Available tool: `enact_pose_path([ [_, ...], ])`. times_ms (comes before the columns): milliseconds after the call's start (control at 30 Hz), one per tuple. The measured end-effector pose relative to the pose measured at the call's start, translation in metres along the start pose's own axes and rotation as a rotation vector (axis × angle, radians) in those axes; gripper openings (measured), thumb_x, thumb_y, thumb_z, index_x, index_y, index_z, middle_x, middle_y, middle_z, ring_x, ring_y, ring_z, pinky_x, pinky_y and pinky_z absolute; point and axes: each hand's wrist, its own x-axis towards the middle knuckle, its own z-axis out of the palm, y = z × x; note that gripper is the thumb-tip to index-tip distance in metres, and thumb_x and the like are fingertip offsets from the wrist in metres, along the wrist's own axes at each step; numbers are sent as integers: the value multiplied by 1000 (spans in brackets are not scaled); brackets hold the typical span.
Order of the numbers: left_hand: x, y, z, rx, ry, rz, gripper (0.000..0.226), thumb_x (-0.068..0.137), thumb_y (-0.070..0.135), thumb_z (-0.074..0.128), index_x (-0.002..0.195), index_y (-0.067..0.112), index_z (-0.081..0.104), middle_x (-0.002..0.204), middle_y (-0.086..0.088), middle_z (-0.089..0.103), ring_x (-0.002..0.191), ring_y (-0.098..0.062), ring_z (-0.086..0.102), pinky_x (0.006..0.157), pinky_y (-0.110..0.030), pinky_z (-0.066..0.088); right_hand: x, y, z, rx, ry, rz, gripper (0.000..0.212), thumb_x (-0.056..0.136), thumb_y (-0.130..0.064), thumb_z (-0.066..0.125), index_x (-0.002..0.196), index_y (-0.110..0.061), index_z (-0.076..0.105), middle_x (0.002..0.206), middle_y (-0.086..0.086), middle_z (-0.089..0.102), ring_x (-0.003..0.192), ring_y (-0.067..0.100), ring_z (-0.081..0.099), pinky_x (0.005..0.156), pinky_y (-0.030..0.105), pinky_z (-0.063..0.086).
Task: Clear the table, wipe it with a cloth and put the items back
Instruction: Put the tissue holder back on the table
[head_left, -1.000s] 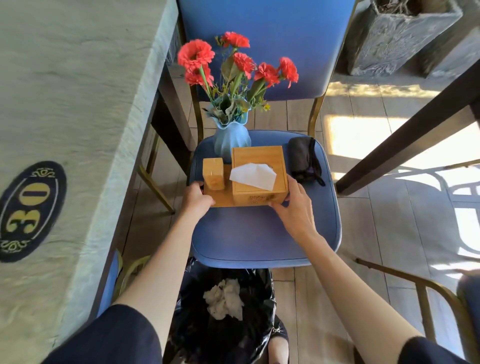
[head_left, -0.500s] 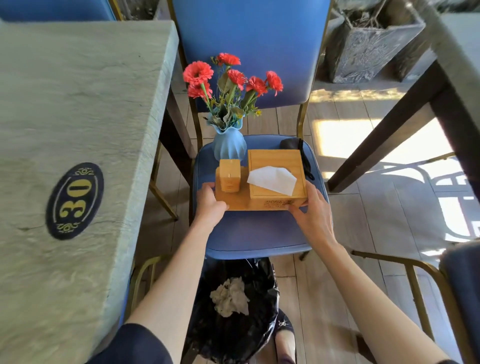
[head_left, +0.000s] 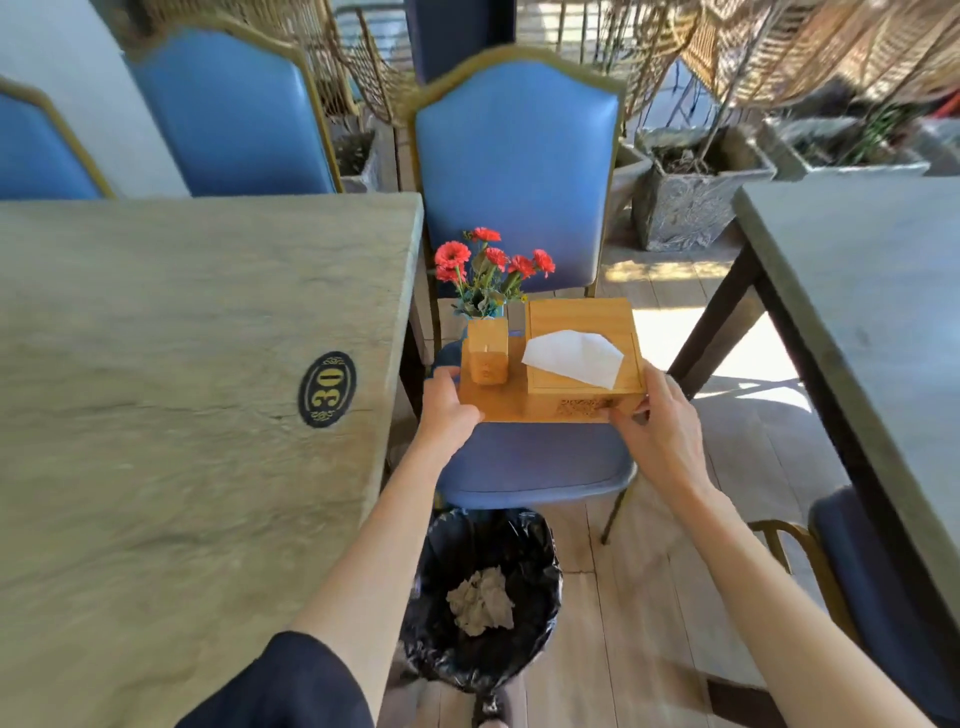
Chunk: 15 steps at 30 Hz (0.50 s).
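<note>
A wooden tray (head_left: 514, 408) carries a bamboo tissue box (head_left: 582, 325) with a white tissue sticking out and a small wooden toothpick holder (head_left: 487, 351). I hold it in the air above a blue chair seat (head_left: 535, 462). My left hand (head_left: 445, 405) grips the tray's left edge and my right hand (head_left: 657, 415) grips the front right corner of the box. Behind the tray, red flowers (head_left: 491, 260) stand in a blue vase, mostly hidden by the holder. The grey stone table (head_left: 156, 364) with a "30" badge (head_left: 327, 389) lies to the left.
A black-lined bin (head_left: 483, 592) with a crumpled tissue stands on the floor under my arms. Blue chairs (head_left: 228, 114) line the table's far side. A second table (head_left: 872, 291) is on the right, with stone planters (head_left: 696, 192) behind.
Both hands have lifted the tray with the tissue box and holder off the chair seat. The view has tilted up, showing more of the table and chairs.
</note>
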Motion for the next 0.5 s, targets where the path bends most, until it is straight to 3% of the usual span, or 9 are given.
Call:
enact_pose_path([
  [67, -15, 16, -23, -31, 30, 27, 51, 75, -6, 65, 119, 8, 44, 113, -13, 51, 96, -21, 55, 65, -26, 47, 2, -28, -12, -29, 8, -57, 55, 81, -24, 73, 129, -16, 49, 105, 0, 56, 77, 15, 53, 78, 41, 46],
  [133, -27, 30, -51, -65, 52, 35, 49, 78, -8, 63, 120, 7, 43, 107, -9, 53, 98, -21, 55, 70, -29, 46, 5, -59, -19, -43, 13, -91, 53, 80, -25, 74, 125, -14, 50, 101, -2, 53, 77, 17, 52, 72, 35, 41],
  [300, -50, 33, -137, -119, 142, 19, 51, 76, -12, 63, 121, 4, 43, 101, -8, 53, 98, -23, 55, 79, -32, 45, -4, -138, 3, -39, 5, -204, 54, 77, -27, 76, 123, -15, 50, 100, 4, 59, 79, 25, 61, 76, 49, 49],
  [500, -76, -23, -274, -77, 194, -11, 49, 78, -12, 62, 121, 5, 44, 108, -10, 55, 99, -21, 53, 80, -32, 44, -49, -250, 81, -37, -19, -286, 54, 78, -26, 76, 121, -9, 50, 105, 9, 61, 89, 32, 61, 79, 49, 47],
])
